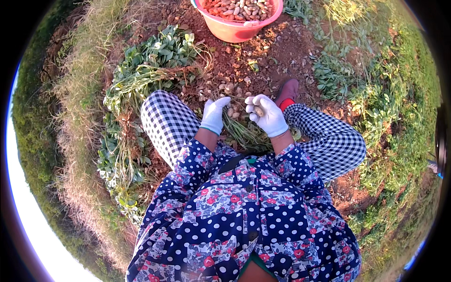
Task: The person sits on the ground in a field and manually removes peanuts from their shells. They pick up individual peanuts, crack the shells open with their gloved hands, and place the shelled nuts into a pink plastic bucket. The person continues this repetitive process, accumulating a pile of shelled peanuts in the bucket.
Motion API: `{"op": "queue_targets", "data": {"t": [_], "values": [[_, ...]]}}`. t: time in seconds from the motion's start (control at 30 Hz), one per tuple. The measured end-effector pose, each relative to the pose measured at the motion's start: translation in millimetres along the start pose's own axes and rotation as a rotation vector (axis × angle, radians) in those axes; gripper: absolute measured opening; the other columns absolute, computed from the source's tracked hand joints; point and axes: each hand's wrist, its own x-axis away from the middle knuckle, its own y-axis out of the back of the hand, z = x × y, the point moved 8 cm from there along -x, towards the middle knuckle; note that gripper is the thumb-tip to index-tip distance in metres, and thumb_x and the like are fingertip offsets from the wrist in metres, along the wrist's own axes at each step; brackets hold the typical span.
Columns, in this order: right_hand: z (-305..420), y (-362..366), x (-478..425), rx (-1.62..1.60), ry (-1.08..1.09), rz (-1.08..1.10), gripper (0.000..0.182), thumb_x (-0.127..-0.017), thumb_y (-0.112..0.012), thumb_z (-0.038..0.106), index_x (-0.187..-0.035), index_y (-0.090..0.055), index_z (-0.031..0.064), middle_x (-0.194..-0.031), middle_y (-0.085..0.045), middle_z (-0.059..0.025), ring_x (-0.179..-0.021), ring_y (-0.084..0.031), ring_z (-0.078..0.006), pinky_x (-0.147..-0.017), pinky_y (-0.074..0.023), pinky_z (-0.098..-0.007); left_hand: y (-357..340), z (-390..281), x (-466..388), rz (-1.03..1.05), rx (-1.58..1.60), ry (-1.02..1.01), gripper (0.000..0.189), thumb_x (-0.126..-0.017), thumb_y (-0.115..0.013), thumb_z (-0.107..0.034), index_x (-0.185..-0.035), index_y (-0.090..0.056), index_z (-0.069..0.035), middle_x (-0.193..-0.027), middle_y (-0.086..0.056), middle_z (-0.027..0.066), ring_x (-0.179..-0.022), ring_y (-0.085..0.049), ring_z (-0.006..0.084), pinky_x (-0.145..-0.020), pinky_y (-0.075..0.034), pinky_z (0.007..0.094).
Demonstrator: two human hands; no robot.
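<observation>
My left hand (pixel 215 112), in a white knit glove, is beside a pulled peanut plant (pixel 243 131), its thumb pointing toward the roots. Its other fingers are largely hidden, so its grip on the plant is unclear. The plant's green stems run down toward my lap. Peanut pods (pixel 232 112) cluster between my hands, with more pods (pixel 228 88) just beyond my left thumb. In my gloved right hand (pixel 268 114), palm partly turned up, curled fingers hold a single peanut pod (pixel 259 111).
Beyond my hands, a pink plastic basin (pixel 230 32) holds many peanuts (pixel 243 8) on reddish soil (pixel 289 46). Leafy peanut plants (pixel 162 53) are heaped at left. More greenery (pixel 387 95) spreads at right. My bent legs in checked trousers (pixel 169 120) flank the work area.
</observation>
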Motion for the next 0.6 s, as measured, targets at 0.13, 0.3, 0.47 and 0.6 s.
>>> {"op": "queue_targets", "data": {"t": [0.13,0.3,0.47,0.6], "values": [[-1.7,6.8,-4.8,0.820,-0.059,-0.120,0.024,-0.091,-0.055,0.024,-0.098,-0.061,0.0030,-0.088,-0.064,-0.0074,-0.074,-0.060,-0.0141,-0.066,-0.0478,-0.0257,9.1,6.7,-8.3,-0.010,-0.043,0.016,0.024,-0.075,-0.067,-0.014,-0.089,-0.060,0.005,-0.078,-0.061,0.0055,-0.064,-0.057,0.0147,-0.056,-0.046,0.0285],[-11.4,-8.9,1.3,1.479,-0.025,-0.341,0.057,-0.073,-0.067,0.053,-0.097,-0.062,0.0006,-0.083,-0.066,-0.0156,-0.080,-0.065,-0.0297,-0.071,-0.0489,-0.0383,4.4,-2.4,-4.1,-0.067,-0.185,-0.131,0.024,-0.075,-0.068,-0.011,-0.093,-0.061,0.003,-0.082,-0.063,0.0062,-0.068,-0.060,0.0155,-0.058,-0.048,0.0273],[-7.7,-20.5,-10.8,1.705,0.060,-0.335,0.060,-0.072,-0.064,0.057,-0.090,-0.061,0.0004,-0.080,-0.065,-0.0199,-0.079,-0.063,-0.0359,-0.070,-0.0484,-0.0424,1.3,9.2,-7.0,0.044,-0.170,-0.132,0.025,-0.073,-0.071,-0.015,-0.086,-0.059,0.003,-0.077,-0.061,0.0052,-0.068,-0.057,0.0123,-0.057,-0.045,0.0271],[-18.1,-11.8,-20.0,1.638,0.127,-0.104,0.039,-0.082,-0.062,0.039,-0.092,-0.060,0.0010,-0.078,-0.063,-0.0177,-0.069,-0.061,-0.0285,-0.063,-0.0470,-0.0365,-11.0,0.8,4.7,0.062,-0.108,-0.133,0.021,-0.075,-0.069,-0.013,-0.085,-0.059,0.002,-0.076,-0.060,0.0044,-0.068,-0.058,0.0123,-0.056,-0.045,0.0270]]}}
